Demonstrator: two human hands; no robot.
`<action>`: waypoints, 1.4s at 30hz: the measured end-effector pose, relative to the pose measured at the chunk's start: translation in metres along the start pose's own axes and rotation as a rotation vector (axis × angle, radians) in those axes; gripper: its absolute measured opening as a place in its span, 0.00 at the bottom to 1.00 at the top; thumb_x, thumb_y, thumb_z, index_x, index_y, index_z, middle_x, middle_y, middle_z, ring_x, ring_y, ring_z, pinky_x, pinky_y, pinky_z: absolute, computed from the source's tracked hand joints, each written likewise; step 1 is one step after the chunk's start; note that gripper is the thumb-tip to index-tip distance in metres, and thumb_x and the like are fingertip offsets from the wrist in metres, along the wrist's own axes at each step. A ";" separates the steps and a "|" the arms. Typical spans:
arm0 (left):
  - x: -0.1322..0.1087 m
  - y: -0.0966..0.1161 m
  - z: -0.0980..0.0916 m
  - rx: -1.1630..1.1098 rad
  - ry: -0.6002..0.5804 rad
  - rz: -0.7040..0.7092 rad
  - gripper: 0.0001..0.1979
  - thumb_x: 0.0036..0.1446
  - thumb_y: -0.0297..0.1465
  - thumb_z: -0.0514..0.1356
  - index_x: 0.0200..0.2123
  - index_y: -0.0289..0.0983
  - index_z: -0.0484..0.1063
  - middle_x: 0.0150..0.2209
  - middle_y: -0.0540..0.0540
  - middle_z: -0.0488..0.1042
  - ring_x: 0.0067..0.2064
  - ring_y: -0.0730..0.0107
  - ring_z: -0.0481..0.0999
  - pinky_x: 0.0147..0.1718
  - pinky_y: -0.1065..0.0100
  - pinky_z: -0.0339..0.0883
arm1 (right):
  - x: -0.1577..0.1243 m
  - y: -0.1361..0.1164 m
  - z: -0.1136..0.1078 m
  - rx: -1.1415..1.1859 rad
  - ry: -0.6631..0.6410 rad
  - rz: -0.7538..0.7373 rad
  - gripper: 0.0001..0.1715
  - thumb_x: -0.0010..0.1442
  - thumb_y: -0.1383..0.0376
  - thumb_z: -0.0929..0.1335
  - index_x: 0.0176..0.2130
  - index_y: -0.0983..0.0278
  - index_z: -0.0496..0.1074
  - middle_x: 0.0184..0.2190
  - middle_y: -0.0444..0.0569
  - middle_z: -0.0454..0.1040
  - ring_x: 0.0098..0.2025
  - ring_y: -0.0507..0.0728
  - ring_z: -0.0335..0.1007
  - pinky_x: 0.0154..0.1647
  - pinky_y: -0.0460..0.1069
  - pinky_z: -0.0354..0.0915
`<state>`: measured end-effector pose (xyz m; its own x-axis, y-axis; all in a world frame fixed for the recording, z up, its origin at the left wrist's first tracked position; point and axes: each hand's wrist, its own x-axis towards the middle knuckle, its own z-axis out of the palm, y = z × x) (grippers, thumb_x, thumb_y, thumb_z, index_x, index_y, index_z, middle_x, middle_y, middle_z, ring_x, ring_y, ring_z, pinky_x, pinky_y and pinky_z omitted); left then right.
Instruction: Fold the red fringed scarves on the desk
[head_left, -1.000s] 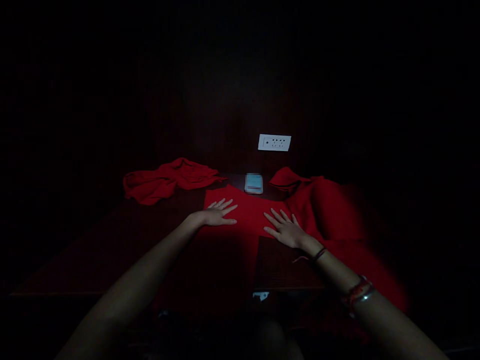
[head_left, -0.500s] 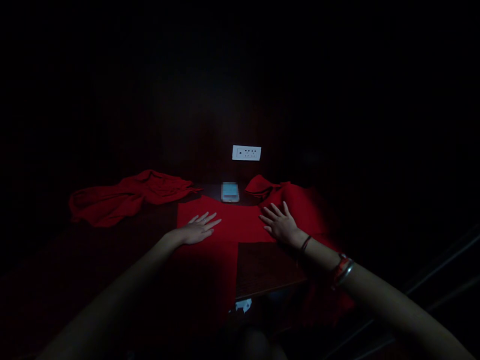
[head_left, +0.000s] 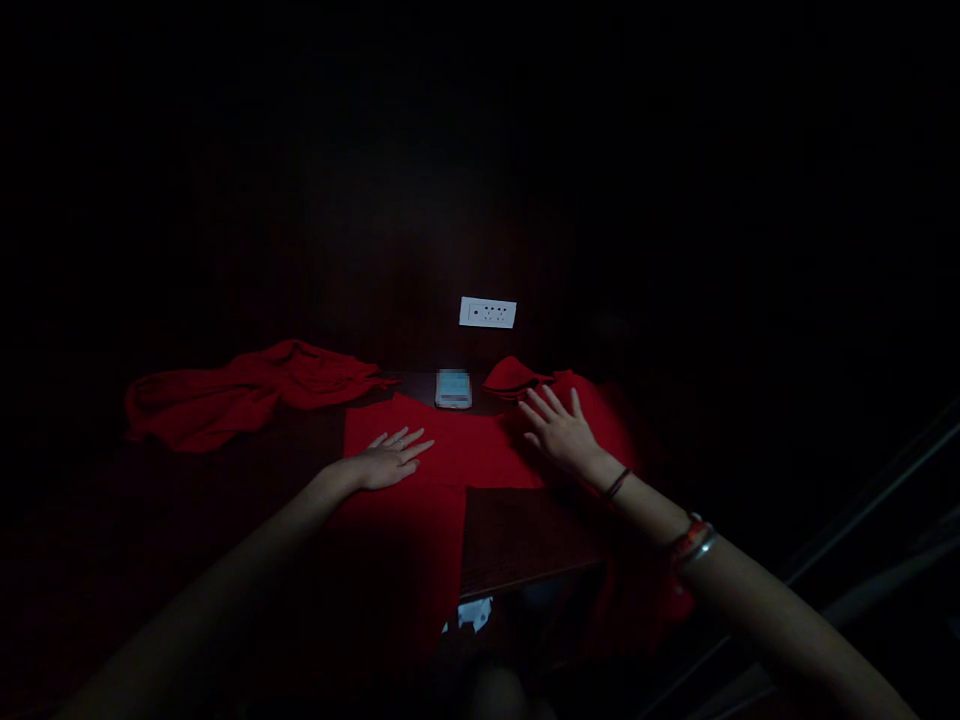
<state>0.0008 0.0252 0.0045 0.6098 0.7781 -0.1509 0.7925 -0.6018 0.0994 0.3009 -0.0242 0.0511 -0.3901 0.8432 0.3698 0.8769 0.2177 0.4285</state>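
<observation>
A red cloth (head_left: 469, 452) is spread over a dark wooden table (head_left: 525, 530), and part of it drapes down toward me at the left. My left hand (head_left: 390, 462) lies flat on its left part, fingers spread, a ring on one finger. Over the right part, my right hand (head_left: 562, 435) is open with fingers apart and nothing in them; whether its palm touches the cloth I cannot tell. More red fabric (head_left: 604, 410) lies just beyond and to the right of that hand, fading into shadow.
A crumpled red cloth (head_left: 247, 390) rests at the back left. A phone (head_left: 453, 388) with a lit screen lies behind the spread cloth, below a white wall socket (head_left: 487, 312). The table's front edge shows near the middle, with something white (head_left: 474, 614) beneath it.
My right hand has moved slightly up and away over the cloth. The left hand stays in place on the fabric. The whole view has shifted a little.
</observation>
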 end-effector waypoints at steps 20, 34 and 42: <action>-0.001 -0.004 0.003 -0.053 0.066 -0.147 0.32 0.52 0.51 0.38 0.58 0.46 0.39 0.60 0.48 0.29 0.59 0.57 0.27 0.53 0.51 0.31 | 0.031 -0.041 -0.002 0.312 -0.173 -0.026 0.33 0.58 0.52 0.47 0.57 0.65 0.48 0.59 0.52 0.40 0.60 0.60 0.31 0.55 0.62 0.35; -0.007 -0.012 -0.004 -0.085 -0.020 -0.346 0.41 0.48 0.55 0.37 0.59 0.35 0.35 0.59 0.40 0.29 0.59 0.53 0.31 0.53 0.55 0.37 | 0.053 -0.101 0.035 0.618 -0.467 -0.099 0.39 0.52 0.42 0.44 0.58 0.54 0.39 0.60 0.45 0.34 0.60 0.63 0.28 0.55 0.62 0.33; -0.009 -0.031 -0.008 -0.104 -0.036 -0.522 0.42 0.46 0.57 0.35 0.59 0.37 0.35 0.59 0.40 0.30 0.58 0.48 0.31 0.50 0.44 0.35 | 0.055 -0.102 0.033 0.596 -0.506 -0.097 0.40 0.51 0.41 0.43 0.59 0.55 0.36 0.60 0.45 0.32 0.60 0.63 0.26 0.55 0.63 0.33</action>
<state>-0.0291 0.0385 0.0101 0.1343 0.9615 -0.2398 0.9886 -0.1134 0.0991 0.1991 0.0159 0.0007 -0.4232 0.8969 -0.1286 0.9039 0.4082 -0.1280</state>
